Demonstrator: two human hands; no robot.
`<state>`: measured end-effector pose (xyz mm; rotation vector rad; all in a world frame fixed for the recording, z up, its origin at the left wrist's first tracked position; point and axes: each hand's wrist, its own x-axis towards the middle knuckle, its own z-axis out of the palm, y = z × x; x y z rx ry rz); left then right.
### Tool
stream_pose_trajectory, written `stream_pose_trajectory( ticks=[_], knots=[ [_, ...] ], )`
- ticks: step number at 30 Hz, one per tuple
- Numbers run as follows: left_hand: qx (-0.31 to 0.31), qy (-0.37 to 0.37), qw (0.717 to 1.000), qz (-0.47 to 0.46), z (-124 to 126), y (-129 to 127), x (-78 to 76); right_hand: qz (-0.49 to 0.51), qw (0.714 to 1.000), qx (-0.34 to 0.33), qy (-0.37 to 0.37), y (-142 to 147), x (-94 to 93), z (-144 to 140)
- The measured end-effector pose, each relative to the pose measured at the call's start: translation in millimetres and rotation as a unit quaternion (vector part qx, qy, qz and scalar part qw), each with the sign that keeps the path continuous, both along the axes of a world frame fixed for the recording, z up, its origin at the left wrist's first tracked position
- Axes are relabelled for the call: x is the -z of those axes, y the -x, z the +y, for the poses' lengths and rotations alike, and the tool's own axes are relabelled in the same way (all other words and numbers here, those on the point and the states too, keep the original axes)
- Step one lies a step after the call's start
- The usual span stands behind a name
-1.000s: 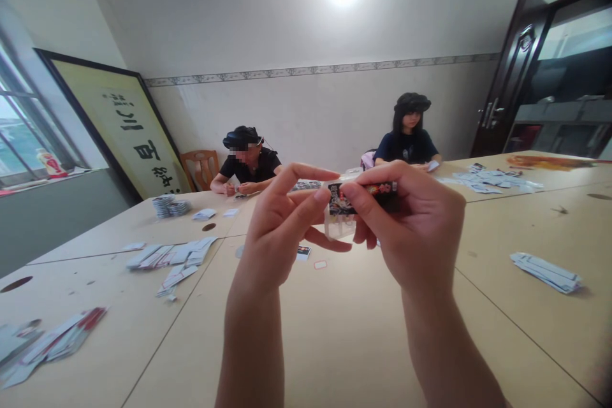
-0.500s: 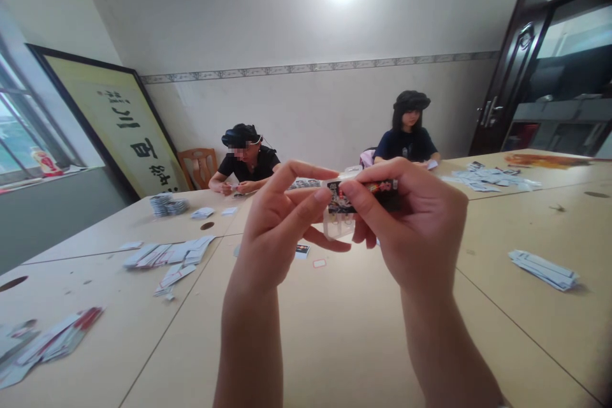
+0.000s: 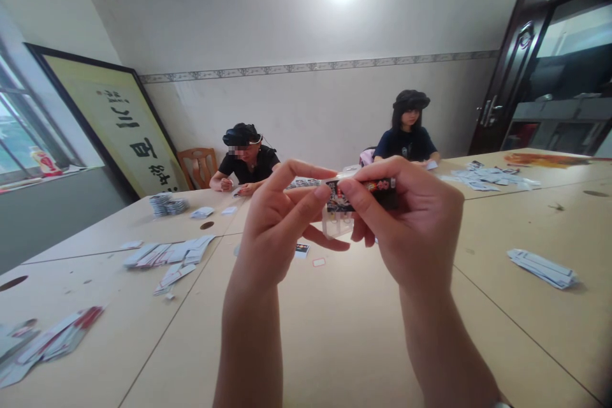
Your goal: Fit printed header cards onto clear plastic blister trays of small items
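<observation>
Pinched between thumb and forefinger, my right hand (image 3: 411, 223) held a small dark printed card (image 3: 362, 194) up in front of me, well above the table (image 3: 335, 331). Its long axis ran nearly level, left to right across my view, with the right half buried in that hand and the left end sticking out bare. My left hand (image 3: 275, 229) was the nearer one to that free end: its forefinger (image 3: 306, 204) and thumb stood just beside it, drawn close but, as far as I could judge, not closed on the card. A clear plastic sleeve (image 3: 337, 224) hung just below the card's left end, between the two hands; I could not tell which fingers bore it. So the card lay to the right of my left fingertips, edge-on toward them.
</observation>
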<state>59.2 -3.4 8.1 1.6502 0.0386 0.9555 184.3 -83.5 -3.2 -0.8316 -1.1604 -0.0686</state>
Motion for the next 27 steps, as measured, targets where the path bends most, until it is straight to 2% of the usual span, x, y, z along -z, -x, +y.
stream_pose_trajectory(
  ticks=[15, 27],
  knots=[
    [0.002, 0.015, 1.000, -0.017, -1.3, -1.0, -0.6, -0.004, 0.999, 0.007, -0.034, 0.4, 0.0, 2.1],
    [-0.003, 0.003, 1.000, -0.016, -2.1, -0.5, -0.9, -0.018, 1.000, -0.005, -0.021, -2.0, 0.5, -0.2]
  ],
)
